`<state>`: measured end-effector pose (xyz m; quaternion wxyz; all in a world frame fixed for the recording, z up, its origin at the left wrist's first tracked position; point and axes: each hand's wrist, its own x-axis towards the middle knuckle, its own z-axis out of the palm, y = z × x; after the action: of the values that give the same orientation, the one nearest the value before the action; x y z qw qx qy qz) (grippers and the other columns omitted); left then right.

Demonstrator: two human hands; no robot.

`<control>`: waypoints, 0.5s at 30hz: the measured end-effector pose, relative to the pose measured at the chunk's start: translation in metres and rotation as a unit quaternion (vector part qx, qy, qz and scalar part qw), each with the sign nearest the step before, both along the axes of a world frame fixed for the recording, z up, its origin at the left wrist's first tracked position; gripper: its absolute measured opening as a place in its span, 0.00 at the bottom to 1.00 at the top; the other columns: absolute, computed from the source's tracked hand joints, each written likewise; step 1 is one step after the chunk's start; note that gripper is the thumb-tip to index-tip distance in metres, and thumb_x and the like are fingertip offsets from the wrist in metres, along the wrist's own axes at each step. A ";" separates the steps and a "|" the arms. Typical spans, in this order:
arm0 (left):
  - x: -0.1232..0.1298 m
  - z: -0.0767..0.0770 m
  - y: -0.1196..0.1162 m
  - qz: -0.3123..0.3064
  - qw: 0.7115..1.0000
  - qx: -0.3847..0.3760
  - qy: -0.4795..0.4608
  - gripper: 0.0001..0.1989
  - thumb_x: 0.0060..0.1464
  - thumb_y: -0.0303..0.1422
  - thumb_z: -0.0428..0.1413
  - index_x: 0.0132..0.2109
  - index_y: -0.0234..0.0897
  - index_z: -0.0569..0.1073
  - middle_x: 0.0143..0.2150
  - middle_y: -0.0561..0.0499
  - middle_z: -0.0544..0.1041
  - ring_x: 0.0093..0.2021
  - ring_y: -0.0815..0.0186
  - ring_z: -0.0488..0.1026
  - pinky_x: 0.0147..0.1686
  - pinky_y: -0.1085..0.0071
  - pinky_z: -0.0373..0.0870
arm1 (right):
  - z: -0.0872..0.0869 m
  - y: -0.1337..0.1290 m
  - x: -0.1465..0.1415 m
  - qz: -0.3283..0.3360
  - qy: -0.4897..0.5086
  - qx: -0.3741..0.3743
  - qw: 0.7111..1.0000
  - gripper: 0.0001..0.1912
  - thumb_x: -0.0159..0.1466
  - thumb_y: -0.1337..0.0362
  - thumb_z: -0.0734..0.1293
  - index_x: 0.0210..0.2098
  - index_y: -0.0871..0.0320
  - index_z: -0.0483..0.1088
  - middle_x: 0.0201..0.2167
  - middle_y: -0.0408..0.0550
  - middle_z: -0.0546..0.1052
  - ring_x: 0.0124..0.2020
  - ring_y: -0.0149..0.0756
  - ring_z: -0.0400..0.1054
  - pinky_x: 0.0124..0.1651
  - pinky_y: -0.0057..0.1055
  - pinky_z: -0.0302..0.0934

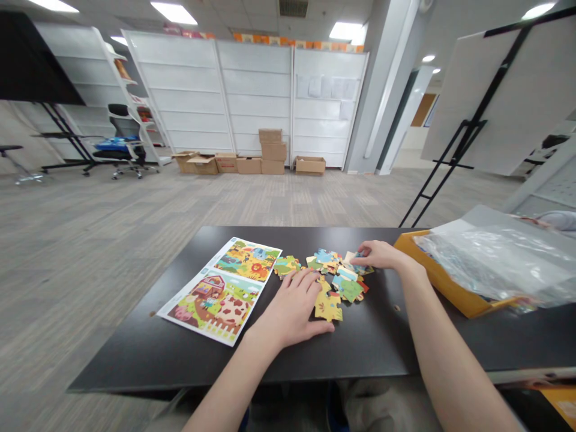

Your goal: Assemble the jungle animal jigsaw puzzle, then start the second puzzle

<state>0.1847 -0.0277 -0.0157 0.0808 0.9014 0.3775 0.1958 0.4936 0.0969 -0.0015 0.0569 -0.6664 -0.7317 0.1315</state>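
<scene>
In the head view, puzzle pieces (350,290) lie in a loose group on the dark counter (180,360), between the two hands of the person. The left hand (294,303) is palm down, with its fingers a little apart and its thumb stretched to the right. It lies over the left near side of the group, and a yellow piece (330,307) is just beside it, between the thumb and the forefinger. A few other pieces are just at the far side of its fingertips, near the right edge of the sheet (225,294).

The right hand (365,255) is at the right far side of the group. Its fingers are bent and its fingertips are at a pale piece (349,258); whether they are clamped on it, I cannot tell. A piece with a green part (351,291) lies to the left and nearer than this hand, well within the group.

The sheet lies flat to the left of the left hand, apart from it, and shows two printed animal scenes. On the right of the counter, beyond the right forearm, stands a yellow box (477,309) with clear plastic (490,261) over it. Farther away, cartons (272,151) stand on the floor (252,201) before white shelves (256,90).
</scene>
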 end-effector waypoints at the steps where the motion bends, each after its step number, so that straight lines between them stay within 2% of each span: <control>1: 0.000 0.002 -0.001 -0.008 1.000 0.004 -0.007 0.35 0.51 0.58 0.63 0.56 0.37 0.71 0.67 0.37 0.69 0.71 0.46 0.59 0.69 0.45 0.55 | -0.001 0.000 -0.001 0.007 0.009 -0.003 1.000 0.25 0.51 0.46 0.78 0.40 0.57 0.79 0.39 0.54 0.83 0.40 0.46 0.78 0.40 0.33 0.68; 6: 0.004 0.005 -0.009 -0.062 0.998 0.008 -0.030 0.36 0.47 0.63 0.62 0.49 0.38 0.73 0.61 0.41 0.73 0.70 0.46 0.60 0.70 0.49 0.55 | -0.004 0.001 -0.003 0.028 0.061 0.019 0.998 0.26 0.45 0.53 0.81 0.38 0.58 0.76 0.38 0.52 0.82 0.39 0.43 0.77 0.40 0.33 0.69; 8: 0.005 0.001 -0.010 -0.071 0.997 0.009 -0.024 0.35 0.48 0.64 0.60 0.48 0.38 0.74 0.60 0.41 0.74 0.69 0.46 0.61 0.70 0.49 0.55 | -0.005 0.002 -0.001 0.025 0.098 0.033 0.994 0.24 0.46 0.55 0.80 0.38 0.58 0.74 0.37 0.51 0.82 0.37 0.41 0.77 0.39 0.32 0.69; 11: 0.005 -0.006 -0.010 -0.074 0.997 0.013 -0.013 0.35 0.49 0.64 0.59 0.47 0.37 0.76 0.61 0.41 0.74 0.69 0.44 0.61 0.69 0.49 0.55 | -0.004 0.005 0.007 0.016 0.183 0.005 0.983 0.18 0.52 0.56 0.76 0.37 0.58 0.72 0.30 0.48 0.81 0.32 0.38 0.75 0.35 0.30 0.67; 13: 0.005 -0.007 -0.009 -0.074 0.997 0.017 -0.011 0.35 0.49 0.64 0.59 0.47 0.37 0.77 0.61 0.41 0.74 0.69 0.44 0.61 0.69 0.48 0.55 | -0.003 0.008 0.012 -0.012 0.228 0.008 0.974 0.17 0.55 0.55 0.75 0.37 0.58 0.72 0.27 0.47 0.80 0.29 0.37 0.74 0.33 0.29 0.65; 15: 0.005 -0.006 -0.008 -0.076 0.997 0.020 -0.011 0.35 0.48 0.64 0.60 0.46 0.36 0.78 0.60 0.41 0.75 0.68 0.45 0.62 0.69 0.49 0.55 | -0.004 0.012 0.016 -0.078 0.244 0.059 0.965 0.16 0.56 0.56 0.74 0.38 0.59 0.72 0.29 0.48 0.81 0.28 0.36 0.74 0.31 0.28 0.64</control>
<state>0.1896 -0.0358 -0.0218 0.0812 0.9268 0.3031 0.2064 0.5094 0.1092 -0.0058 0.2832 -0.6647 -0.6476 0.2421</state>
